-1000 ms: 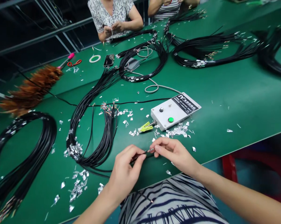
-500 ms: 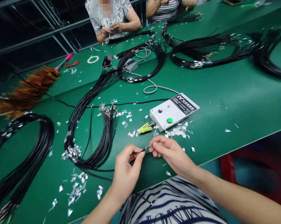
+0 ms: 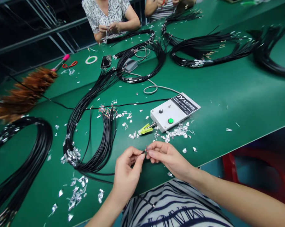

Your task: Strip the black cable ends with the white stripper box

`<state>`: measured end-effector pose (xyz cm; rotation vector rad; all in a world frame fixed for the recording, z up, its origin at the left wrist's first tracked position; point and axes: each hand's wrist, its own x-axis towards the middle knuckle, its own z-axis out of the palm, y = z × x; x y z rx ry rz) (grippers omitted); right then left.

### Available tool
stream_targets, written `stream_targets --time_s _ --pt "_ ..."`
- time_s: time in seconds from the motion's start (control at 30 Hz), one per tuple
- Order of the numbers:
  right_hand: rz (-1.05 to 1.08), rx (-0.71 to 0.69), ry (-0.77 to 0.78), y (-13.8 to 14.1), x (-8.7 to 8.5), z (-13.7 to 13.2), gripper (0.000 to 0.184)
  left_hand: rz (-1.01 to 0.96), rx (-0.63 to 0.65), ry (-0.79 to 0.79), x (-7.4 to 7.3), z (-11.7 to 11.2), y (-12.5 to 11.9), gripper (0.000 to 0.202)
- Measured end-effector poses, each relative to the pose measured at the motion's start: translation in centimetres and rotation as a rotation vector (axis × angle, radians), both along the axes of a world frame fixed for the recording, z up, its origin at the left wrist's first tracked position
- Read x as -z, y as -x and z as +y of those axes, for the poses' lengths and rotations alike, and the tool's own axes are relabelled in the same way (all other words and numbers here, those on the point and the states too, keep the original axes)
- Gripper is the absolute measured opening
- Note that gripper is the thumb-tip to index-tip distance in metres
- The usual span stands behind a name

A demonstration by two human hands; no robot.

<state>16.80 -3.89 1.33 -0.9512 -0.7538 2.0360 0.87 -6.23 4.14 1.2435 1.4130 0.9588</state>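
Between thumb and fingers, my left hand (image 3: 129,170) pinches a black cable (image 3: 143,152) close to its stripped end. The thumb and forefinger of my right hand (image 3: 167,157) are closed on the fine wires at that end, touching my left fingertips; single strands are too small to tell apart. Just beyond my hands lies a white box (image 3: 174,112) with a green button, a black knob and a yellow-green clip (image 3: 145,129) on its shaft. Left of my hands, a bundle of black cables (image 3: 104,148) with bared coloured wire ends curves over the green table (image 3: 218,126).
Foil scraps (image 3: 77,192) litter the table. More coiled cables (image 3: 201,63) lie farther back and at the left. A brown feather duster (image 3: 26,91), red-handled scissors (image 3: 69,64), a tape roll (image 3: 91,60) and a phone (image 3: 106,61) lie at the far left. Two people sit opposite.
My right hand has moved slightly left, closer to my left fingertips, covering more of the wire ends. The whole view has shifted a little.
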Motion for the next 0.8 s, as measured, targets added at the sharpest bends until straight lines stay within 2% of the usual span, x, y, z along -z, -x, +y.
stream_targets --time_s 0.2,0.4,0.67,0.8 --pt "0.019 0.031 0.010 -0.52 -0.42 0.34 0.029 -0.020 -0.011 0.042 -0.21 0.15 -0.20 0.018" --pt "0.014 0.043 -0.034 -0.24 -0.29 0.48 0.027 -0.005 -0.002 -0.003 -0.06 0.17 -0.25 0.014" --pt "0.009 0.047 -0.075 -0.42 0.31 0.28 0.024 0.151 0.001 -0.230 -0.27 0.10 -0.40 0.014" --pt "0.046 0.057 -0.017 -0.72 0.23 0.22 0.026 0.231 -0.021 -0.337 -0.37 0.14 -0.56 0.015"
